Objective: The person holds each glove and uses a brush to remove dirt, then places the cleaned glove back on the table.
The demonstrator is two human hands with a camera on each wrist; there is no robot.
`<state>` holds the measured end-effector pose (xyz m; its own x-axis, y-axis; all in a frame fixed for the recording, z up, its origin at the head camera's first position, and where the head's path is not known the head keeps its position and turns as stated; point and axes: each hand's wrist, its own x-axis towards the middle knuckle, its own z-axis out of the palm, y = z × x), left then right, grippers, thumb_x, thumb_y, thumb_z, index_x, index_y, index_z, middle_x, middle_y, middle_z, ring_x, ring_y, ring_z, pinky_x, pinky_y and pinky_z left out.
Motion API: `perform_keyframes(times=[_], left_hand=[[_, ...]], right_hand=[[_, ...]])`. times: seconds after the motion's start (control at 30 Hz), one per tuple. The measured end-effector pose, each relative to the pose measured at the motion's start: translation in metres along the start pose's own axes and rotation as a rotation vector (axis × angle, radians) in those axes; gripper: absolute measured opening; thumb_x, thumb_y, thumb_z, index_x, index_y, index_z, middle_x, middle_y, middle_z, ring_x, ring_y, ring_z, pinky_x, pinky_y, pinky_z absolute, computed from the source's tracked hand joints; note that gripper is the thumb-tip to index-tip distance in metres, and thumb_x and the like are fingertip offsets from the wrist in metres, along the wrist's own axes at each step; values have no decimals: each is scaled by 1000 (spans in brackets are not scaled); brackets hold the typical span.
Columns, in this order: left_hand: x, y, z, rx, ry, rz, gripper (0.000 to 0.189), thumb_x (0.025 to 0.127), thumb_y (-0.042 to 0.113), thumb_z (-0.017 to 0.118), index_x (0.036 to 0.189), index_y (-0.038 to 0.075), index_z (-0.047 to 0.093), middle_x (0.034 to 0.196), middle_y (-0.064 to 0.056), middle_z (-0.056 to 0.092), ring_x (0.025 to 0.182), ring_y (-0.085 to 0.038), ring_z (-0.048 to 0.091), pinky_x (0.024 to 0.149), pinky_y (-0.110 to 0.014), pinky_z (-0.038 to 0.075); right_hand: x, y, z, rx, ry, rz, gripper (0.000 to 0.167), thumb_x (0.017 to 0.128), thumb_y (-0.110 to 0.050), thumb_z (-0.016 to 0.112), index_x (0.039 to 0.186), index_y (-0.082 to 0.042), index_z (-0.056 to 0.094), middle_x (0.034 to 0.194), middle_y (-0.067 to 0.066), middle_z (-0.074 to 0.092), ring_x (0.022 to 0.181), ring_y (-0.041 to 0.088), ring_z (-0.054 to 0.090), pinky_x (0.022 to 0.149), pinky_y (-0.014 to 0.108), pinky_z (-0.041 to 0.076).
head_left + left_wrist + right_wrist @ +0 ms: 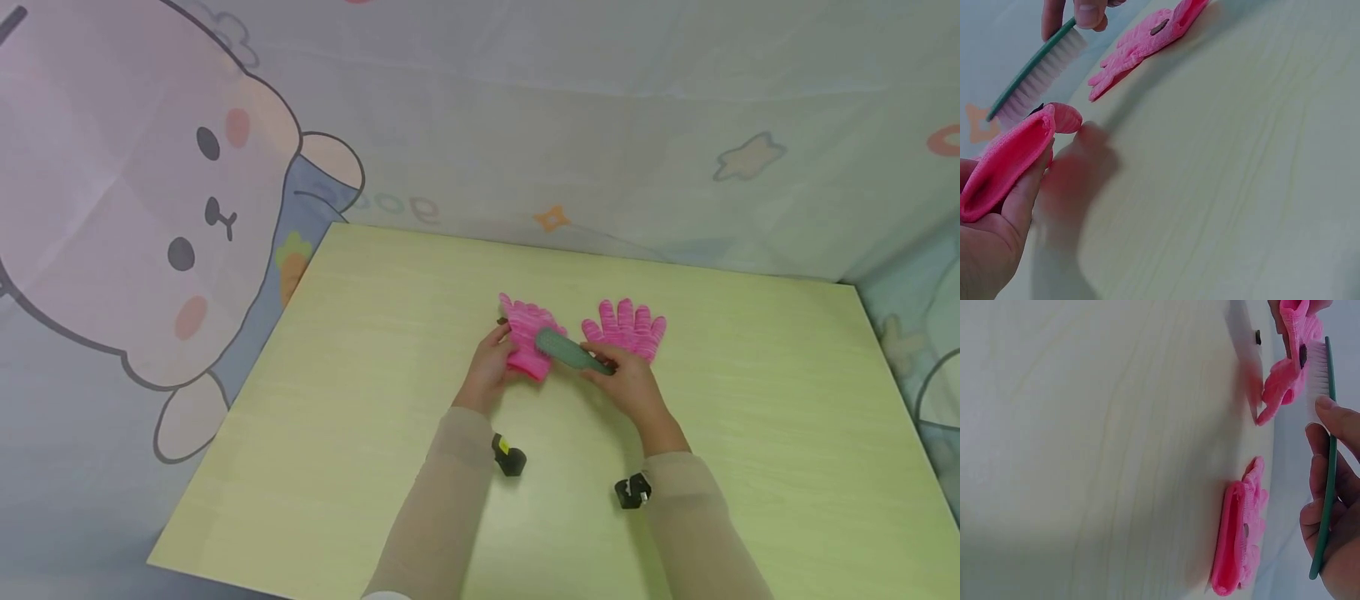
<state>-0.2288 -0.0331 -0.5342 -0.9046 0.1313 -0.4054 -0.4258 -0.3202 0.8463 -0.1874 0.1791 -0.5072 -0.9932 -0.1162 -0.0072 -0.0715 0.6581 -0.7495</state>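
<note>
The left grip [483, 367] is closed round the cuff end of a pink glove [529, 337], thumb to one side and fingers to the other, and lifts it above the desk [337, 417], probably so the knit has some backing and does not slide about. The right grip [630, 383] is clasped round the handle of a green brush [566, 350], its back turned up and its white bristles [1318, 365] facing the glove – that angle likely lets the tips meet the fabric while the knuckles keep off it. In the right wrist view the tips sit right at a dark patch [1303, 356] on the glove; how hard they press, if at all, I cannot tell. The other glove [626, 327] lies on the desk on the right-hand side, fingers pointing away from the person, near the work but apart from the held glove, which presumably leaves the left grip free to deal with one at a time. As for looks, the held glove is bright pink flecked with paler streaks, with a plainer, deeper pink cuff that gapes towards the person; its fingers droop and bunch a little rather than lying flat – the other glove, by contrast, has its fingers fanned out, and shows a dark mark [1159, 27] of its own
</note>
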Motion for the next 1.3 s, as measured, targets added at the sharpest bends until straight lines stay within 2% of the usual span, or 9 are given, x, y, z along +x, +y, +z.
perform_keyframes(times=[0.07, 0.17, 0.4, 0.47, 0.57, 0.7, 0.87, 1.13, 1.3], left_hand=[[0, -1, 0, 25, 8, 5, 52, 91, 0, 41, 142, 9, 36, 129, -15, 51, 91, -19, 58, 74, -31, 53], [0, -3, -1, 73, 9, 11, 52, 91, 1, 41, 142, 10, 36, 129, -13, 51, 90, -17, 58, 73, -29, 52], [1, -10, -1, 226, -14, 48, 52, 93, 5, 42, 144, 14, 33, 134, -12, 48, 103, -21, 57, 88, -32, 48], [-1, -9, 0, 273, -10, 52, 52, 94, 6, 41, 145, 14, 32, 139, -11, 43, 104, -20, 56, 90, -32, 46], [-4, -7, 1, 306, 14, 51, 52, 94, 6, 42, 144, 16, 32, 138, -11, 44, 101, -21, 57, 90, -32, 46], [-5, -5, -1, 304, 48, 44, 50, 95, 7, 42, 144, 16, 34, 138, -10, 44, 104, -20, 55, 94, -34, 44], [-3, -6, -3, 282, 52, 19, 49, 96, 9, 41, 144, 16, 34, 142, -9, 39, 115, -18, 50, 100, -34, 39], [-4, -6, -4, 252, 45, 22, 51, 95, 5, 40, 144, 13, 32, 143, -11, 38, 117, -22, 49, 95, -33, 44], [-3, -6, -5, 244, 53, 20, 51, 94, 3, 40, 144, 12, 32, 142, -12, 39, 107, -20, 54, 85, -30, 49]], right_hand=[[-1, 0, 0, -10, -6, -3, 41, 82, -13, 71, 121, -5, 61, 103, 18, 63, 93, 30, 56, 81, 43, 48], [-3, 3, 0, -28, -13, -3, 41, 82, -13, 71, 121, -5, 61, 100, 17, 63, 90, 29, 56, 79, 43, 47], [0, 4, 6, -41, -27, 14, 41, 82, -14, 71, 121, -8, 61, 99, 15, 63, 89, 28, 57, 78, 42, 48], [1, 3, 7, -53, -32, 15, 41, 81, -14, 71, 121, -8, 62, 98, 15, 63, 89, 28, 57, 78, 42, 48], [0, 5, 8, -74, -35, 21, 41, 82, -15, 71, 121, -9, 62, 101, 15, 63, 92, 28, 57, 80, 44, 48], [-2, 10, 7, -91, -33, 15, 40, 81, -15, 71, 120, -8, 62, 103, 16, 64, 94, 30, 58, 83, 46, 47], [-4, 14, 5, -106, -38, 6, 40, 81, -15, 71, 120, -7, 62, 103, 17, 64, 95, 31, 58, 83, 47, 46], [-5, 15, 3, -98, -45, 12, 40, 82, -12, 70, 120, -6, 61, 104, 19, 64, 96, 31, 58, 83, 47, 46], [-6, 16, 3, -98, -54, 11, 40, 82, -11, 70, 120, -6, 61, 103, 18, 64, 94, 31, 58, 81, 46, 47]])
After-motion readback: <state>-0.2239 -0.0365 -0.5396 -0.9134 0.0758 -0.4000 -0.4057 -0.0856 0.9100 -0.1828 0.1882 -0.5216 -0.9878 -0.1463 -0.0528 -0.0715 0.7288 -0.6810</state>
